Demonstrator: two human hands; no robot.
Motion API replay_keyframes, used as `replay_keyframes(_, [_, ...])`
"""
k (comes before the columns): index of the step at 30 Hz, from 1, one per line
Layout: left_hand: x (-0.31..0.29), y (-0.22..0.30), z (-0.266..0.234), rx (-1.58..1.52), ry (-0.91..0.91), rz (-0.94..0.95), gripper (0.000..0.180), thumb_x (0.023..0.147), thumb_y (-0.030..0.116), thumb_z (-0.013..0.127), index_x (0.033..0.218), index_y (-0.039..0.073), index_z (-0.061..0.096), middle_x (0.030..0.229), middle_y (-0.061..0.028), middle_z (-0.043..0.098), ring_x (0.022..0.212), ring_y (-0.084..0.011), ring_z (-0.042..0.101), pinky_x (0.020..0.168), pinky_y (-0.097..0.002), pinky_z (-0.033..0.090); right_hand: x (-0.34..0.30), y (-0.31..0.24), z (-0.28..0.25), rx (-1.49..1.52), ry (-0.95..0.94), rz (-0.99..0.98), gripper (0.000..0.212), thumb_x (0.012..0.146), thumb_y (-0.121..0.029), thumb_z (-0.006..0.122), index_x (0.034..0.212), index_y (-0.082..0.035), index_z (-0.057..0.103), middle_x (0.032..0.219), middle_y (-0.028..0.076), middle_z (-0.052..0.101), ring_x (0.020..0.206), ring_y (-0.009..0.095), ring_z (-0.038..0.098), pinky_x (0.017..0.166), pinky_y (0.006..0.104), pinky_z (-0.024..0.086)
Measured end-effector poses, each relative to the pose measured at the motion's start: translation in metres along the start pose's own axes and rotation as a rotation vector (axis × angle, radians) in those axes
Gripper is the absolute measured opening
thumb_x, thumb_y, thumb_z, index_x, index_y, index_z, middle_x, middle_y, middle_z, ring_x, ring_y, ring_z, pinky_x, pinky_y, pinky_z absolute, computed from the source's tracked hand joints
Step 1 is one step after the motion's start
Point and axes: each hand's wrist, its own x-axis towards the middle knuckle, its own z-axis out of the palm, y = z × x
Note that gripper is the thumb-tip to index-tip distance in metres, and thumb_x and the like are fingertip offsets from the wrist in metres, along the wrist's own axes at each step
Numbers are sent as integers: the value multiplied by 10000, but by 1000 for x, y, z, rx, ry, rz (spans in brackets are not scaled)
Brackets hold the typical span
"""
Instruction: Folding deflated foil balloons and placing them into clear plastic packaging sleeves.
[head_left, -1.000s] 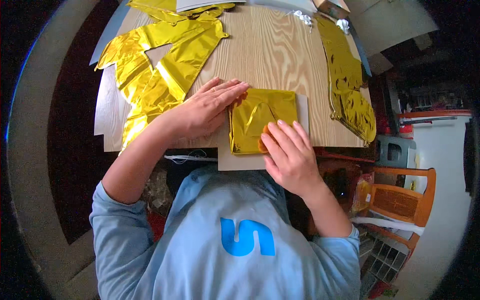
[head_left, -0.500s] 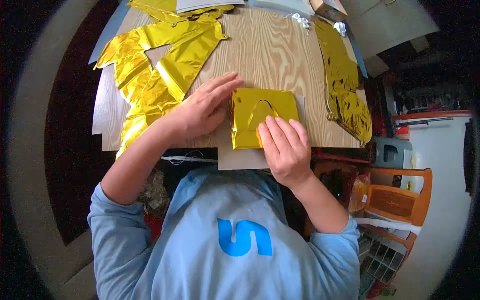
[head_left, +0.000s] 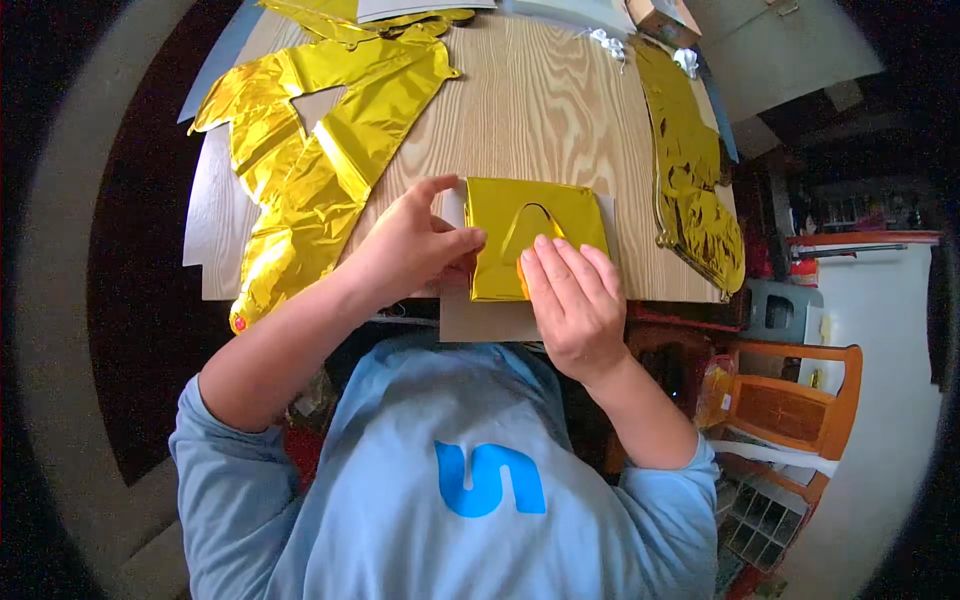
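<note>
Folded gold foil packet (head_left: 555, 195) lies on a grey board (head_left: 490, 322) at the table's near edge; the board overhangs that edge. Right hand (head_left: 575, 300): fingers together, laid flat over the packet's lower right, grasping nothing. Left hand (head_left: 415, 240): at the packet's left edge, thumb and index parted; cannot tell whether the edge is pinched. Loose foil sheet (head_left: 350, 150) spans the table's (head_left: 530, 100) left side, overhanging its near edge. Writing: bold blue printed character (head_left: 490, 480) on the pale blue shirt (head_left: 400, 540).

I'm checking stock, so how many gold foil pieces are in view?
4 discernible: folded packet under the right hand; spread sheet, left; partly covered piece, top left; long piece, right edge. More may be hidden.
</note>
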Motion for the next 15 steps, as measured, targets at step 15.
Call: replay_keyframes(15, [11,2,15,84,19,10,632,917,-10,620,1472,-30,319,858,-161,694,713,-191,701,598,-314,575,-8,-10,0,27,-78,13,306,910,-131,570,1153,-2,702,1201,154,687,1104,291,657,985,433,487])
